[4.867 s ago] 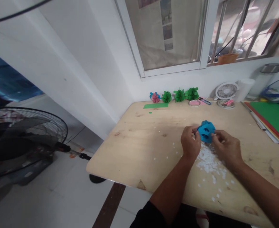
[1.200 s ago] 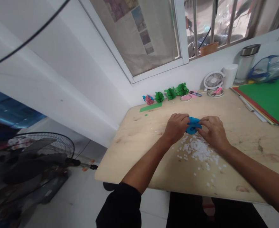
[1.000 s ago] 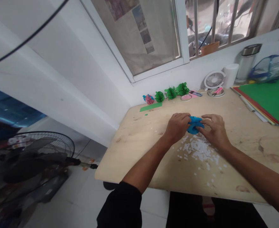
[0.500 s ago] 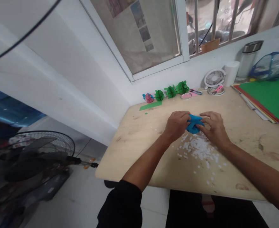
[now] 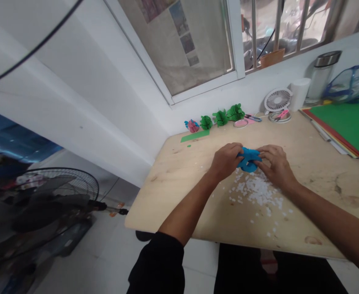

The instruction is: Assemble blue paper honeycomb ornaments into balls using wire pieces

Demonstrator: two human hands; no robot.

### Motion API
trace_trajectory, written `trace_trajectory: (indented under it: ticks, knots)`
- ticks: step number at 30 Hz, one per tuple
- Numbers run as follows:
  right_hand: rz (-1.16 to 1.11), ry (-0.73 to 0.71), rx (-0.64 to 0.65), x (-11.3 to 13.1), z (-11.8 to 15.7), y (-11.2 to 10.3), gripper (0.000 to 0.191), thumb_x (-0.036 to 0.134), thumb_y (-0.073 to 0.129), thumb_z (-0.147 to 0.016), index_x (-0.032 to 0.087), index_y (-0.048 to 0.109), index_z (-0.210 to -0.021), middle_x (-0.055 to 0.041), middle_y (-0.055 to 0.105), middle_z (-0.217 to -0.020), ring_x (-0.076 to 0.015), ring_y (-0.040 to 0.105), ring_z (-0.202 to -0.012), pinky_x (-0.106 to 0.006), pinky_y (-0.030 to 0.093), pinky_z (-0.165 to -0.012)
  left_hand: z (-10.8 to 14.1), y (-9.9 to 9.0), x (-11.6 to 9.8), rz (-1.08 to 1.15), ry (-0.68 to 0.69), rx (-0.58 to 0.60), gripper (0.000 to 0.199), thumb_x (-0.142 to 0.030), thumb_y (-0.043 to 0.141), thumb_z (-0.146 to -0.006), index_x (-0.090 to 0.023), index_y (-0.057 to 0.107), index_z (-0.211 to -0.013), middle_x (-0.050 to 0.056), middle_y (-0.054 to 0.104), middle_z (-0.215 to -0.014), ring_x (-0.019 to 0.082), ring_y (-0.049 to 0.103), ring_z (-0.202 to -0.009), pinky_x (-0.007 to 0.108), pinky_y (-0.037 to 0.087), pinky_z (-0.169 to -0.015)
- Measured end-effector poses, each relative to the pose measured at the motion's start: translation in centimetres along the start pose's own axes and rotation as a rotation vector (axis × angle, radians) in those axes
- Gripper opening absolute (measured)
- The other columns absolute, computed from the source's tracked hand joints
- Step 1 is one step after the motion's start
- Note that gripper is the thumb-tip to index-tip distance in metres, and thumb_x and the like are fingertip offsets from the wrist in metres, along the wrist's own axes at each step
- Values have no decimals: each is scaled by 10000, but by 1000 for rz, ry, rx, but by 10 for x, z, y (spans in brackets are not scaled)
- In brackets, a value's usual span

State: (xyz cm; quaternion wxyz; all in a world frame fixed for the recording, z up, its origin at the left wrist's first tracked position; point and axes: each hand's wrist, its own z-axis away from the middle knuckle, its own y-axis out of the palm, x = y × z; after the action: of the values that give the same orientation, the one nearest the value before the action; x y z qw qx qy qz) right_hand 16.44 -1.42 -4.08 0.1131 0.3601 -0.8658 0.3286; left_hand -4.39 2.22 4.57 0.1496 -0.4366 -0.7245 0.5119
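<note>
Between my two hands is a blue paper piece (image 5: 249, 156), folded and curved, with a small opening showing in its lower part. My left hand (image 5: 227, 161) pinches its left edge. The fingers and thumb of my right hand (image 5: 274, 164) close on its right edge. Just below, many small white paper bits (image 5: 259, 190) lie scattered on the wooden table (image 5: 173, 192).
Green paper shapes (image 5: 220, 117) and a pink-and-blue one (image 5: 192, 125) line the wall beside a green strip (image 5: 194, 136). A small white fan (image 5: 278, 100), a glass bottle (image 5: 320, 77) and coloured sheets (image 5: 347, 122) are at the back right.
The blue paper has been bent so that an opening shows in its lower part. Both hands keep their hold and have barely shifted.
</note>
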Motion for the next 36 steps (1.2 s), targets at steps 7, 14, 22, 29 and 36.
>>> trace_trajectory:
  ticks: [7,14,22,29,36]
  knots:
    - [-52,91,64,-1,1,1,217,467,606,-894,276,692,-952,-82,743,-1046,-311,642,-1051,-514,479,-919,-6,-3,4,-8,-50,72,75,-146,578,-875,-198,614,-915,49,714,-1094,186,662,-1027,302,518,-887]
    - [78,76,52,-1,3,1,188,377,589,-898,237,705,-943,-104,746,-1006,-310,648,-1008,-491,465,-887,-25,-12,-12,-339,43,268,120,-193,511,-955,-171,629,-960,83,699,-1061,219,649,-974,326,490,-807]
    - [153,55,34,3,3,1,209,364,563,-915,229,688,-1017,-98,736,-967,-293,648,-923,-442,461,-803,-35,6,-18,-406,129,329,157,-200,486,-973,-159,631,-1014,92,694,-1033,238,652,-975,333,480,-758]
    - [74,158,-30,0,3,6,325,374,612,-856,220,650,-1140,-127,716,-1052,-321,646,-972,-484,497,-840,-38,16,-20,-347,144,260,152,-214,514,-969,-154,640,-1030,85,692,-998,241,654,-949,344,482,-754]
    - [-40,325,6,-1,0,5,200,369,614,-814,245,671,-960,-83,738,-921,-297,680,-860,-472,529,-802,-42,26,-23,-302,166,243,162,-218,516,-965,-169,639,-1058,76,701,-970,238,648,-957,350,483,-794]
